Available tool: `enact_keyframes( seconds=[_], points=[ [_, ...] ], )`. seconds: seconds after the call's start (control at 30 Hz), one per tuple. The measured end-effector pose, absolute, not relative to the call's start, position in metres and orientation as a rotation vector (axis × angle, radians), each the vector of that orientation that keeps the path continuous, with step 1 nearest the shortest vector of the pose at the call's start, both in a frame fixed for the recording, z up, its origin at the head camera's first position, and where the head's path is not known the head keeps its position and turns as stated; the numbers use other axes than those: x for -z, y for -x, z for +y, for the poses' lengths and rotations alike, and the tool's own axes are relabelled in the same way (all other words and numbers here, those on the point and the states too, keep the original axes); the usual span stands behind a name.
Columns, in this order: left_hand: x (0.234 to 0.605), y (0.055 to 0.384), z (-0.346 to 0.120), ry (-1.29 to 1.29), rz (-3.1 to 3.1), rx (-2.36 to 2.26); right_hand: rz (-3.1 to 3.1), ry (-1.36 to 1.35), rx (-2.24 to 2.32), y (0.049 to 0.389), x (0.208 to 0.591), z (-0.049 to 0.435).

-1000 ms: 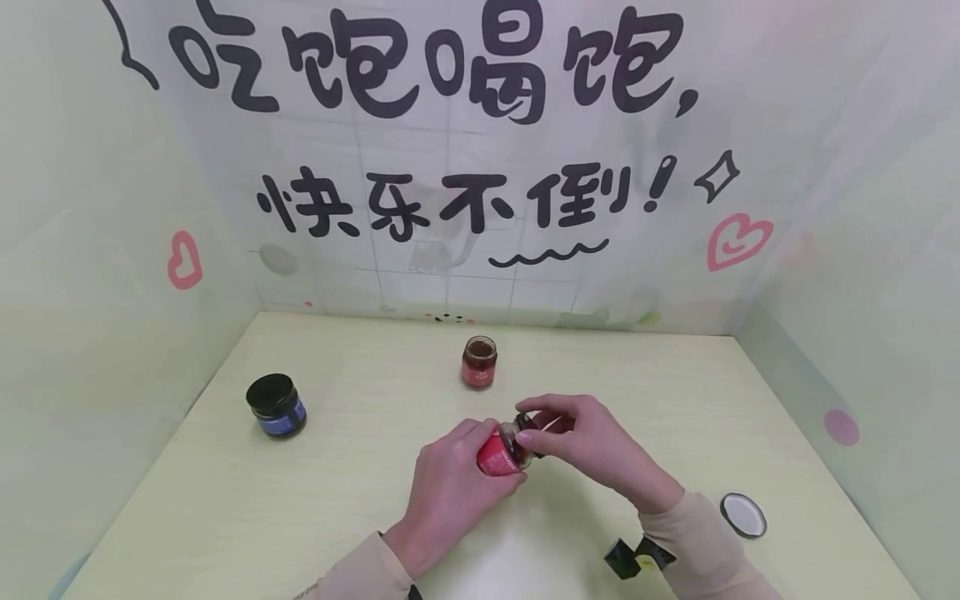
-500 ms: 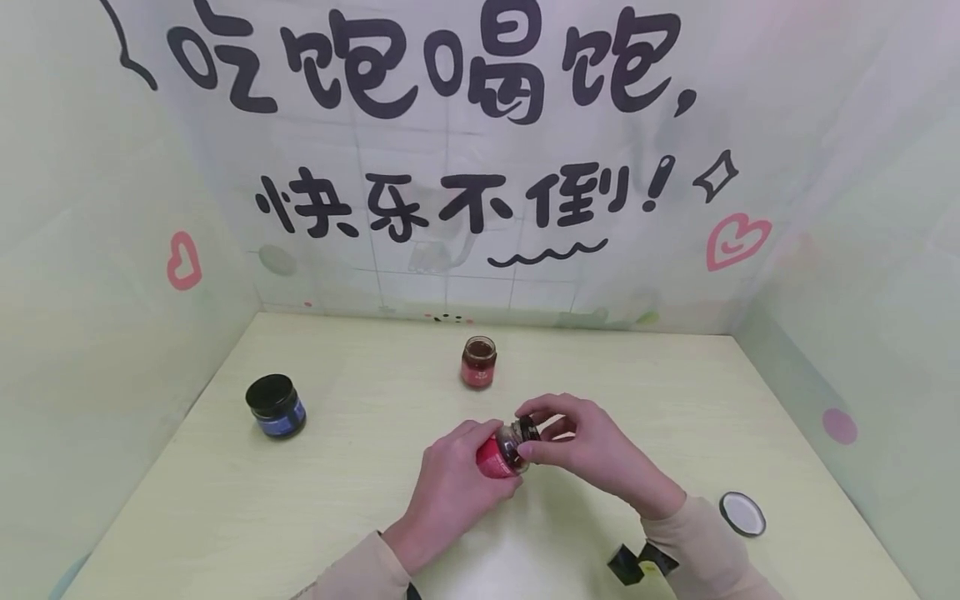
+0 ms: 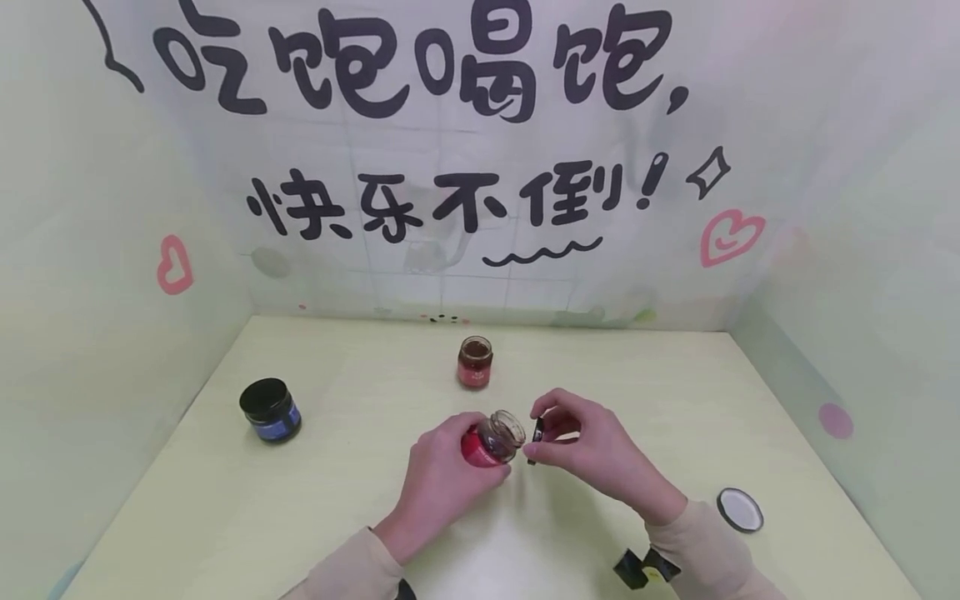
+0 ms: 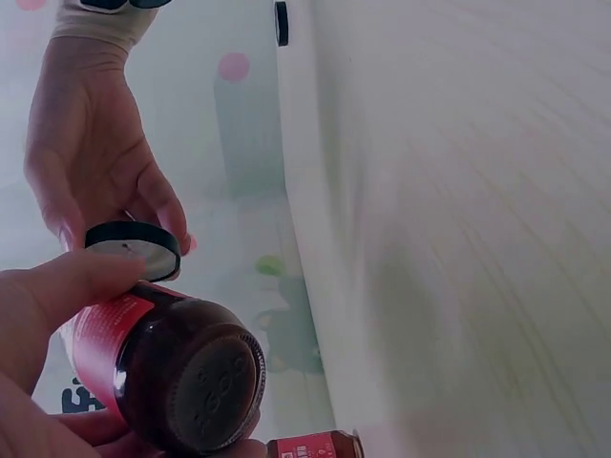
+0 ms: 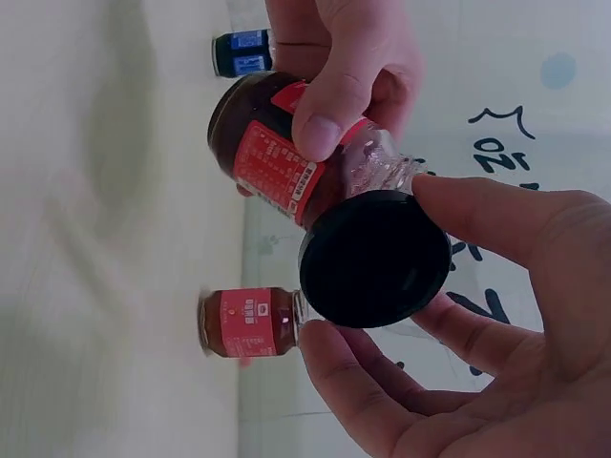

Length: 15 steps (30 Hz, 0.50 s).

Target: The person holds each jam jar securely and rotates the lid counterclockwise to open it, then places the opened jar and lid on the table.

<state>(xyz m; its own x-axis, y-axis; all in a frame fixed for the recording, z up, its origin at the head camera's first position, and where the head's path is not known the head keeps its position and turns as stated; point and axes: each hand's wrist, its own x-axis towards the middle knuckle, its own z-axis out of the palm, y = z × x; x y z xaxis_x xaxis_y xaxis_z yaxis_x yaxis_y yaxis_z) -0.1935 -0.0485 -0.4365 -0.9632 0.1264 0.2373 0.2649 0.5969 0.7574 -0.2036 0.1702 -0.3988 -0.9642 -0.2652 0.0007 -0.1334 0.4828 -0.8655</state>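
Observation:
A glass jar with a red label (image 3: 483,446) and dark contents is gripped round its body by my left hand (image 3: 441,471), tilted with its uncovered mouth toward the right. My right hand (image 3: 588,442) pinches a black lid (image 3: 536,442) by its rim, a small gap away from the jar's mouth. In the right wrist view the lid's black top (image 5: 374,258) faces the camera, partly in front of the jar's neck. Its pale inner side (image 4: 129,250) shows in the left wrist view.
Behind the hands stands a second red-labelled jar (image 3: 476,362), uncovered. A dark jar with a blue label and black lid (image 3: 271,410) stands at the left of the table (image 3: 345,517). Another lid (image 3: 740,509) lies pale side up by the right sleeve.
The black lid has come off the held jar. My right hand has moved it slightly right, while my left hand has drawn the jar a little left, exposing its mouth.

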Motion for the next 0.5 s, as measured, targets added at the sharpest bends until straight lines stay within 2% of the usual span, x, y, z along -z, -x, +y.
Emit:
enact_keyframes(
  seconds=[0.5],
  points=[
    [0.432, 0.220, -0.075, 0.090, -2.578, 1.402, 2.837, 0.266, 1.139, 0.186, 0.425, 0.196]
  ],
)
